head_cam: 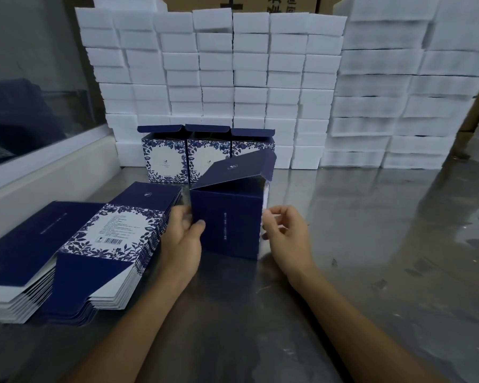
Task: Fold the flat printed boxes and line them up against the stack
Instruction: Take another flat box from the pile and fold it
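Both hands flank the upright box, left hand gripping its near edge, right hand pinching the far side, row of folded boxes straight ahead.

Matt navy printed card box between the fingers, pile of flat printed card blanks left of them, shiny scuffed metal surface beneath, white matt foam blocks stacked beyond

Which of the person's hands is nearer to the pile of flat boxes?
Left. The left hand grips the folded box right beside the pile of flat boxes; the right hand is on the box's far side.
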A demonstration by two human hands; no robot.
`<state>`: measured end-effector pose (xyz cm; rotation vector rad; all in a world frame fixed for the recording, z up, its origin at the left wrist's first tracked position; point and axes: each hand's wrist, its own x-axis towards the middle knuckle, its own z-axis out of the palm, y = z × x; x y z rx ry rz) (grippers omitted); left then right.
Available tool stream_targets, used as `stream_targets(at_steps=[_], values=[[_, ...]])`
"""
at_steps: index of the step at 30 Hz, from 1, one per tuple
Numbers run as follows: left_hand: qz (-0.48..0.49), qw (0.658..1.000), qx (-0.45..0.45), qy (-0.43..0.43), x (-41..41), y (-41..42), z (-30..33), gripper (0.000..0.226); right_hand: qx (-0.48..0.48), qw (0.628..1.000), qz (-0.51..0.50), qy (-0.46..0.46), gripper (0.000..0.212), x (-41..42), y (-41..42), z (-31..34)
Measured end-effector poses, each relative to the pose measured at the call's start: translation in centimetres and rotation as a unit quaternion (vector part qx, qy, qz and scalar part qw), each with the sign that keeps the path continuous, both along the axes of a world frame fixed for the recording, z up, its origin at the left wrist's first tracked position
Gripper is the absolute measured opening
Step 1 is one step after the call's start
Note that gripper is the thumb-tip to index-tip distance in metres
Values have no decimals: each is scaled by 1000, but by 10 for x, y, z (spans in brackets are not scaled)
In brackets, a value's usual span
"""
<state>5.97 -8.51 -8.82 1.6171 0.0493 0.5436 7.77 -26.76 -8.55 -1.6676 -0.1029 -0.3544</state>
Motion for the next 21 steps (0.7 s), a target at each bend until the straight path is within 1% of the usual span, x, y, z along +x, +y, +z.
stream_targets(at_steps=[1,2,4,5,6,8,9,11,13,14,17,19,21], values=[[5,1000,-3,2,1,0,0,26,-10,1000,-10,1,16,0,1,-1],[13,1000,-13,6,2,1,1,28,-12,1000,-13,1,32,0,2,0],[33,999,-26,16,5,5,0,27,-23,1000,-8,-5,71,-1,1,0],[40,999,-22,21,5,6,0,27,-32,999,2,-15,88,-1,1,0],[46,999,-3,27,5,6,1,28,-40,999,15,-28,100,-2,1,-1],[51,997,50,20,5,3,0,32,-58,997,33,-45,109,-4,3,-2],[47,997,58,10,5,2,0,32,-71,996,27,-46,109,-5,5,-1],[26,999,17,-6,1,-1,2,34,-68,996,2,-49,103,-7,7,1],[10,999,-25,-35,-4,-2,6,35,-19,997,-5,-69,91,-9,7,6],[9,998,-26,-59,-7,-2,9,37,2,996,-3,-84,84,-10,6,8],[1,991,-2,-133,-15,-2,21,47,9,990,4,-139,68,-15,7,19],[-9,984,42,-172,-19,-3,26,50,-2,987,17,-159,60,-17,8,25],[-14,977,88,-192,-21,-6,30,47,-8,984,28,-175,55,-21,9,29]])
